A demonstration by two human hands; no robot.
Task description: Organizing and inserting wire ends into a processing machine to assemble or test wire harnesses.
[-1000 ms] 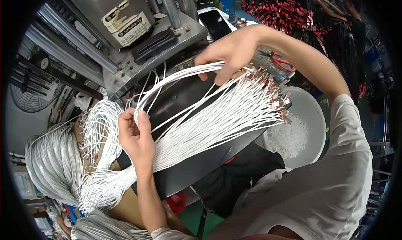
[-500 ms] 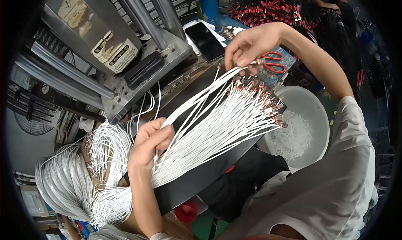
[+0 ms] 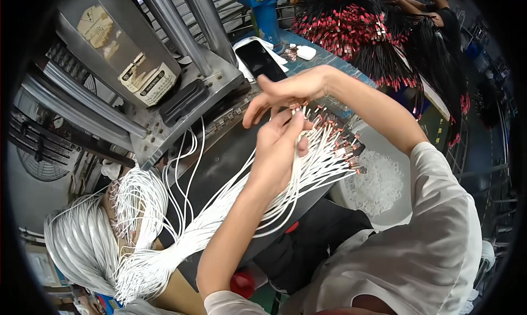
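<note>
Many white cables (image 3: 208,221) lie fanned over a dark board (image 3: 217,158), their ends carrying small metal and orange-red connectors (image 3: 343,142) at the right. My left hand (image 3: 277,150) is closed on a few of these white cables near their connector ends, above the rest; some strands loop down below it. Just beyond those ends, my right hand (image 3: 291,92) is open, thumb raised and fingers stretched toward the left. Whether its palm touches the connectors is hard to tell.
A metal press (image 3: 181,84) with thick posts stands at the left. Behind the board lies a black phone (image 3: 261,59). Right of it stands a pale tub (image 3: 398,205) of clear bits. Coiled grey cable (image 3: 82,243) sits lower left; black cables (image 3: 351,32) hang at the back near another person (image 3: 447,21).
My left hand has moved up and right along the cables to their connector ends. My right hand has let go of them and opened, shifting left. The red-handled scissors are no longer visible.
</note>
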